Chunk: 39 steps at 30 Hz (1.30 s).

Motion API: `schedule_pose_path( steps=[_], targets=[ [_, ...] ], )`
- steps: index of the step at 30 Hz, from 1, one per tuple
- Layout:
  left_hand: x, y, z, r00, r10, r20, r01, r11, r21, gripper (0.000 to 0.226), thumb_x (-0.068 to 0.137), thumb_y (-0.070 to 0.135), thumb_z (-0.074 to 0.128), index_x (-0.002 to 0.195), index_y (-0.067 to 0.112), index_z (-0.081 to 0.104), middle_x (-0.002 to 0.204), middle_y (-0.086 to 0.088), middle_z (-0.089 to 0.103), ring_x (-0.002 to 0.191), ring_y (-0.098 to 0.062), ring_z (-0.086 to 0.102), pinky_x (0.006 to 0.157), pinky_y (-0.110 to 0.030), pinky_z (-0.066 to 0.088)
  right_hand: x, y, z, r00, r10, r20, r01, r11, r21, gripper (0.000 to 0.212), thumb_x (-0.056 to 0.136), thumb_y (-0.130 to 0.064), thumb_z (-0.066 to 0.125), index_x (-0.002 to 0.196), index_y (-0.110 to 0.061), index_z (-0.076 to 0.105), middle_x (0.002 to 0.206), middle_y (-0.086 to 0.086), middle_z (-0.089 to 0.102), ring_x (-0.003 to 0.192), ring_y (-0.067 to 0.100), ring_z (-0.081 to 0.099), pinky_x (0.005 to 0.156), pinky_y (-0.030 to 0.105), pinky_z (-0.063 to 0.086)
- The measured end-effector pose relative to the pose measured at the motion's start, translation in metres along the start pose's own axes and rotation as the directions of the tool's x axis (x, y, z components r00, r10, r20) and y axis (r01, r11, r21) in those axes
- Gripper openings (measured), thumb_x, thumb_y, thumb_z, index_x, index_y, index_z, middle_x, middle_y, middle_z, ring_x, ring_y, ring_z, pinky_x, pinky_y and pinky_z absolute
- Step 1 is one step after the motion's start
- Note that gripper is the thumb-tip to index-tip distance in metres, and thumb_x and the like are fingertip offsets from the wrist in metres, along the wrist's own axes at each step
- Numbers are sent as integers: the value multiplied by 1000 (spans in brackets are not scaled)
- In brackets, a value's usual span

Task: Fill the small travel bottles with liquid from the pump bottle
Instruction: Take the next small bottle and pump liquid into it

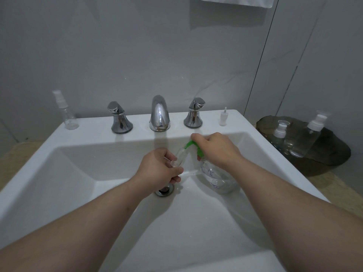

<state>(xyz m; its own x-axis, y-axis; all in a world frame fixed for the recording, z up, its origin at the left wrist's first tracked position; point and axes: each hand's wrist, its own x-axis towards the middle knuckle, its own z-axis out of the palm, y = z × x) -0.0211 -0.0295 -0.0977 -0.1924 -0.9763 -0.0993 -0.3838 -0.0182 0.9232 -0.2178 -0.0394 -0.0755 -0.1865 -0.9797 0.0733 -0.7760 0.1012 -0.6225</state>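
- Filling looks to be under way: over the sink (59, 173), a small bottle (179, 156) is tipped with its open mouth up against the spout of the green pump head (191, 146) on the pump bottle (218, 179).
- How much liquid the small bottle holds cannot be told; it is clear and partly hidden.
- A white spray cap (223, 118) stands alone on the sink's back rim near the right corner, probably this bottle's top, so capping is left to do.
- A spray bottle (67, 114) at the back left corner of the rim has its top on and looks empty, so it likely awaits filling.
- Off the sink's right edge, a dark tray (334, 154) carries a short capped bottle (279, 135) and a taller capped bottle (308, 140); whether they are full is unclear.
- The left hand (161, 169) reaches in over the drain, fingers and thumb curled round the small bottle's lower end.
- The right hand (218, 148) comes from the right edge, draped over the pump head with fingers bent around it and the thumb below, placed to press.
- The pump bottle sits low in the basin's right half; whether it rests on the bottom I cannot tell.
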Motion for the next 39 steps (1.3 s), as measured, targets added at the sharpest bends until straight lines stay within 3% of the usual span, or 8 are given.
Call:
schedule_pose_path(
  steps=[5,11,18,21,24,27,33,39],
  targets=[
    [0,0,1,1000,-7,-3,7,1000,-12,23,86,1,77,97,6,58,94,-29,69,68,-31,76,69,-53,61,-1,-2,-1,1000,-23,12,23,1000,0,59,90,-58,38,69,-18,76,63,-13,72,73,16,64,67,33,46],
    [1,0,0,1000,-16,-2,16,1000,-12,22,86,0,77,97,6,59,94,-28,69,68,-30,76,55,-33,58,-3,-3,-4,1000,-28,10,28,1000,0,55,93,-52,41,69,-17,76,52,-18,65,67,15,60,62,32,40],
    [1,0,0,1000,-11,2,11,1000,1,22,86,0,77,98,5,59,97,-29,68,67,-29,76,57,-35,61,-3,-3,-4,999,-36,13,36,999,-8,52,92,-47,41,69,-17,75,51,-18,63,63,16,59,60,31,38],
    [0,0,0,1000,-11,5,11,1000,10,23,86,1,77,97,6,59,97,-29,69,67,-28,76,65,-46,62,-4,-3,-4,1000,-21,15,21,1000,-3,52,91,-50,42,68,-18,75,51,-18,64,63,15,59,60,32,39],
    [0,0,0,1000,-12,-1,12,1000,10,23,86,1,77,98,6,59,97,-29,69,66,-27,76,58,-37,60,-4,-1,-3,1000,-16,4,16,1000,4,61,90,-63,41,65,-19,74,55,-15,67,70,14,62,66,33,43],
    [0,1,0,1000,-14,-4,14,1000,2,24,86,1,78,98,5,58,95,-29,70,67,-29,76,62,-41,60,-2,-2,-2,1000,-23,-6,23,1000,-2,70,89,-75,39,62,-20,72,61,-12,70,75,14,64,71,34,46],
    [-1,2,0,1000,-14,-10,14,1000,2,24,86,1,78,97,6,58,94,-28,70,66,-29,76,53,-32,57,-2,-2,-1,1000,-17,-15,17,1000,-12,68,86,-72,38,63,-19,74,65,-8,72,74,16,65,71,34,48],
    [-1,2,0,1000,-14,2,14,1000,11,24,86,4,78,100,7,58,98,-28,69,67,-27,76,67,-49,62,-2,-1,0,1000,-16,-14,16,1000,-3,63,87,-66,38,68,-19,75,63,-12,72,73,15,65,67,32,46]
  ],
)
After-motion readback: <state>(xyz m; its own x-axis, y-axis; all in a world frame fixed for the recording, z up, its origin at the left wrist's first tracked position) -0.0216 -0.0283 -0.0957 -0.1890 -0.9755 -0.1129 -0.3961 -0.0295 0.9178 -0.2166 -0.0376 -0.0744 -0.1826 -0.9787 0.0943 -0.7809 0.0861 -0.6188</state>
